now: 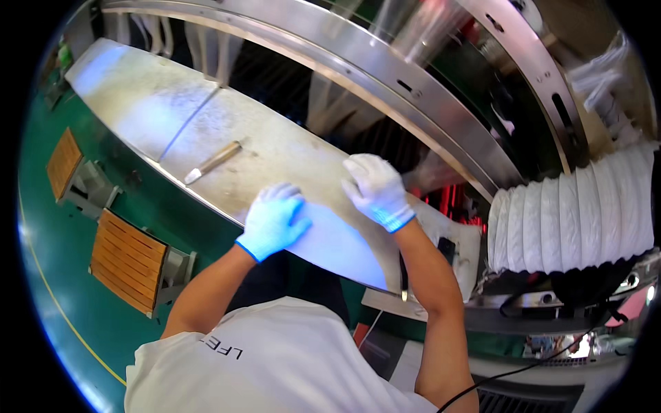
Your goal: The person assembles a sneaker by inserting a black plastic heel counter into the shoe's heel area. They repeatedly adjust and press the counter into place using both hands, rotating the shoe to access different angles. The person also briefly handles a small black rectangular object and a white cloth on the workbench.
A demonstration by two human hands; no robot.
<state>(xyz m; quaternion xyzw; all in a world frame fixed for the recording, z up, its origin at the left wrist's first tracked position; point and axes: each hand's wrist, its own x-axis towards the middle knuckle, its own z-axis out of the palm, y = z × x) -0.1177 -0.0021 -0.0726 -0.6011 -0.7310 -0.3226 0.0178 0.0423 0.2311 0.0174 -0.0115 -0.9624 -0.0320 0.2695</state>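
Note:
Both my hands wear white knit gloves with blue cuffs. My left hand (275, 219) lies over the near edge of a long worn metal table (275, 148), its thumb apart from the fingers and blue light on the glove. Near the table's far edge is my right hand (377, 187), fingers slightly bent, thumb apart, and nothing visible in it. Whether its fingertips touch the surface I cannot tell. Left of my hands, a short tool with a tan handle and pale blade-like end (213, 162) rests on the table, out of reach of both gloves' touch.
A curved metal machine rail (413, 103) runs beyond the table, with clear bags hanging there. To the right bulges a white ribbed duct (571, 213). Slatted wooden steps (127, 260) stand on the green floor at left. A black cable (509, 375) crosses the lower right.

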